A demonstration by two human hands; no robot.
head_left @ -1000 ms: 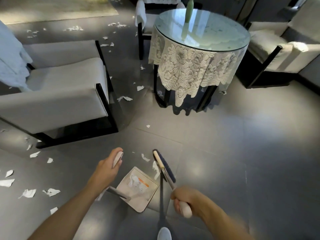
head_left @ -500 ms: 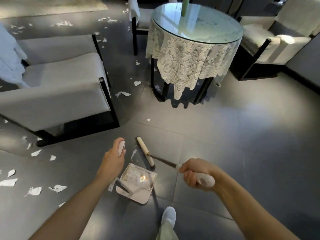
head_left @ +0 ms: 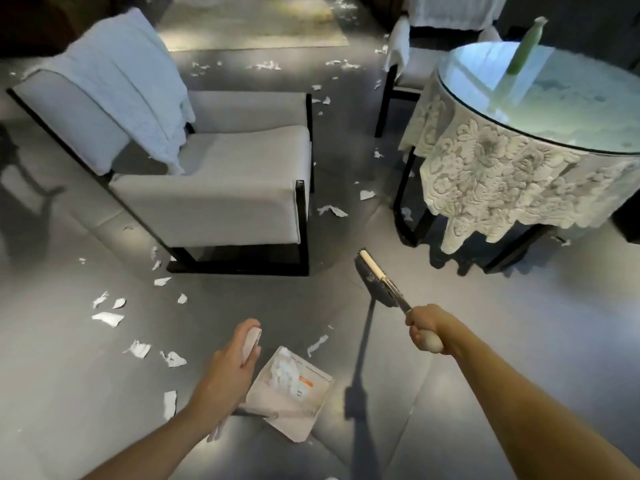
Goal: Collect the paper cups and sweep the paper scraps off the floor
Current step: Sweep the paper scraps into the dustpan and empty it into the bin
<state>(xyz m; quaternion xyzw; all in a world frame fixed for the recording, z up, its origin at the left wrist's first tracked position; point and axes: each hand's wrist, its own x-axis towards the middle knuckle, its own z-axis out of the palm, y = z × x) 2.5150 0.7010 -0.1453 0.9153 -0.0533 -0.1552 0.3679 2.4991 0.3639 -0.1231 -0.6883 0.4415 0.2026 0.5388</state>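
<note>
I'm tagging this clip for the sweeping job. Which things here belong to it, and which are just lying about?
For the job:
broom, gripped by the right hand
dustpan, held by the left hand
paper scraps on the floor

Just there:
armchair
blanket
round table
green bottle

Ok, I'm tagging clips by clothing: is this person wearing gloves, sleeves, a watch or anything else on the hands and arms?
No. The left hand and right hand are ungloved, and no ring shows. The left forearm and right forearm are bare down to the bottom edge of the picture: no sleeve, watch or bracelet is in view.
</note>
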